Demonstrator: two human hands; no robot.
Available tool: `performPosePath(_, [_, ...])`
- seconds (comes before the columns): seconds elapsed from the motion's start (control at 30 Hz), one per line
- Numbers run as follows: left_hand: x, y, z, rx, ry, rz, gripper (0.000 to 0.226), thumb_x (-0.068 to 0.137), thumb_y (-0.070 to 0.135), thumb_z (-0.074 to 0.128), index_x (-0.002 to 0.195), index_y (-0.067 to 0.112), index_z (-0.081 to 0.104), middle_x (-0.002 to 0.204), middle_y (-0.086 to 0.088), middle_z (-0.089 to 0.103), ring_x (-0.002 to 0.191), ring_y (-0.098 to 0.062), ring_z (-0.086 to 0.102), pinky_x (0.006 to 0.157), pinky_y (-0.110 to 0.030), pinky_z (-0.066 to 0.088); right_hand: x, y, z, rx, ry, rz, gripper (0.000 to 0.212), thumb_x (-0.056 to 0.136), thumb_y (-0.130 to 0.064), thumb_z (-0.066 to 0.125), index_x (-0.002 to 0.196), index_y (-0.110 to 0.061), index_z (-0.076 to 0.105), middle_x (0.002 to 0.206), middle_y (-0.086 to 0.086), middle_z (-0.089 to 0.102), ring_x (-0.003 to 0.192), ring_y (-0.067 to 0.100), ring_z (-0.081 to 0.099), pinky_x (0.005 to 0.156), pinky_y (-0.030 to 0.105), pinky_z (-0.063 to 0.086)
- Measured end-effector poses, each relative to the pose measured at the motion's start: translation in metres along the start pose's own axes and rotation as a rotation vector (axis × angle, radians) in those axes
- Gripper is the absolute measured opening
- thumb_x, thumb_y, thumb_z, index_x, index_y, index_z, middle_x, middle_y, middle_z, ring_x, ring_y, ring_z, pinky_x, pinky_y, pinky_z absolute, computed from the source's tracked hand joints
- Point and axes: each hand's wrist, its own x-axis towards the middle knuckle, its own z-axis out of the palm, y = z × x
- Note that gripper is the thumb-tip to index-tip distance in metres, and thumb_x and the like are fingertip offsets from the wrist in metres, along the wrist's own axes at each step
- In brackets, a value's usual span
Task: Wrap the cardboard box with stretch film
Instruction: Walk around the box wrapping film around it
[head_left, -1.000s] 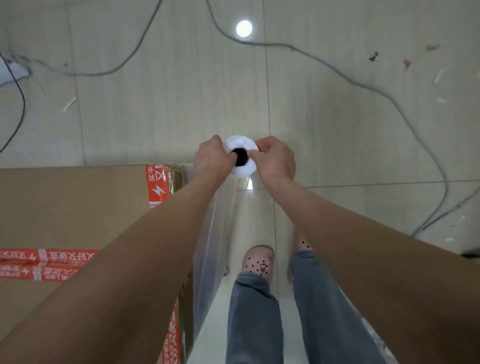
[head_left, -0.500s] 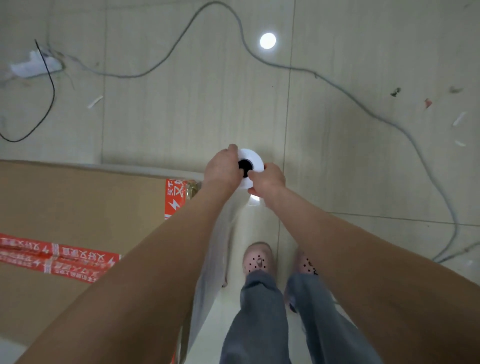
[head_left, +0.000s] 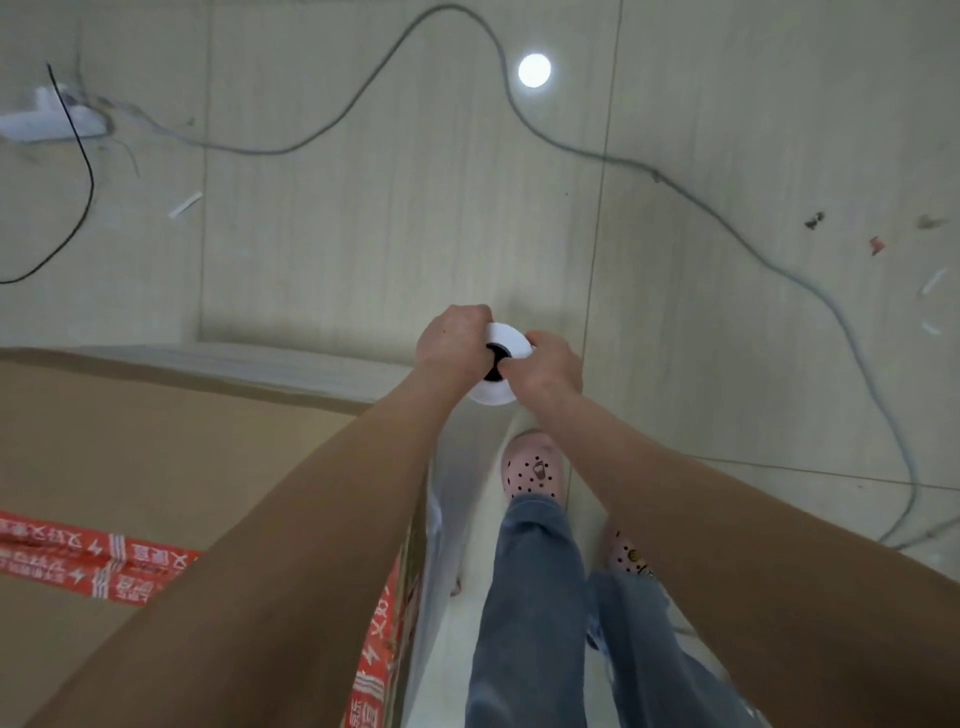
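Cardboard box (head_left: 156, 467), left of frame, red tape (head_left: 93, 561) across its top; film sheet (head_left: 441, 545) lay along its right side. Left hand (head_left: 452, 338) and right hand (head_left: 550, 364) each curled round the upright stretch film roll (head_left: 496, 397), now just past the box corner. A second before it stood level with that corner, so the next face likely followed. Right: open floor (head_left: 727, 389), with a grey cable (head_left: 655, 175) trailing across the walking room
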Motion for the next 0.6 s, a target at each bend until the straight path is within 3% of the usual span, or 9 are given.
performPosePath(0.1, [0.008, -0.015, -0.005, -0.189, 0.070, -0.118, 0.022, 0.081, 0.019, 0.059, 0.099, 0.008, 0.058, 0.101, -0.012, 0.063, 0.090, -0.031, 0.060, 0.067, -0.030, 0.044, 0.004, -0.024, -0.003, -0.108, 0.039, -0.094, 0.020, 0.079, -0.014, 0.061, 0.098, -0.015, 0.065, 0.091, 0.003, 0.064, 0.082, 0.025, 0.059, 0.066, 0.028, 0.044])
performPosePath(0.2, [0.019, -0.031, -0.012, -0.364, 0.134, -0.243, 0.023, 0.080, 0.023, 0.064, 0.093, 0.006, 0.056, 0.096, -0.012, 0.062, 0.087, -0.030, 0.060, 0.066, -0.030, 0.044, 0.013, -0.046, 0.000, -0.095, 0.046, -0.165, 0.033, 0.079, -0.021, 0.068, 0.111, -0.018, 0.066, 0.106, 0.002, 0.068, 0.098, 0.023, 0.063, 0.082, 0.030, 0.049])
performPosePath(0.27, [0.025, -0.043, -0.014, -0.487, 0.165, -0.352, 0.030, 0.079, 0.030, 0.067, 0.093, 0.005, 0.057, 0.098, -0.013, 0.063, 0.086, -0.030, 0.062, 0.071, -0.034, 0.053, 0.017, -0.057, 0.004, -0.008, 0.039, -0.193, 0.048, 0.080, -0.027, 0.072, 0.125, -0.017, 0.059, 0.121, 0.003, 0.064, 0.111, 0.021, 0.059, 0.092, 0.029, 0.045])
performPosePath(0.37, [0.031, -0.055, -0.015, -0.647, 0.167, -0.493, 0.041, 0.080, 0.040, 0.064, 0.097, 0.004, 0.059, 0.099, -0.015, 0.066, 0.084, -0.034, 0.067, 0.075, -0.043, 0.058, 0.020, -0.067, 0.011, 0.065, -0.029, -0.139, 0.066, 0.083, -0.035, 0.070, 0.140, -0.016, 0.043, 0.134, 0.006, 0.054, 0.121, 0.023, 0.052, 0.097, 0.030, 0.041])
performPosePath(0.5, [0.036, -0.060, -0.024, -0.655, 0.071, -0.432, 0.042, 0.084, 0.044, 0.058, 0.093, 0.003, 0.061, 0.082, -0.014, 0.071, 0.074, -0.028, 0.070, 0.072, -0.041, 0.059, 0.022, -0.075, 0.025, 0.095, -0.121, -0.065, 0.071, 0.083, -0.038, 0.068, 0.142, -0.018, 0.034, 0.128, 0.006, 0.053, 0.111, 0.027, 0.056, 0.093, 0.044, 0.050])
performPosePath(0.6, [0.041, -0.059, -0.034, -0.478, 0.076, -0.343, 0.036, 0.086, 0.034, 0.057, 0.104, 0.003, 0.057, 0.099, -0.011, 0.066, 0.086, -0.029, 0.064, 0.068, -0.033, 0.051, 0.026, -0.086, 0.029, 0.079, -0.085, -0.053, 0.064, 0.085, -0.033, 0.064, 0.141, -0.018, 0.036, 0.128, 0.006, 0.053, 0.112, 0.028, 0.056, 0.093, 0.043, 0.050])
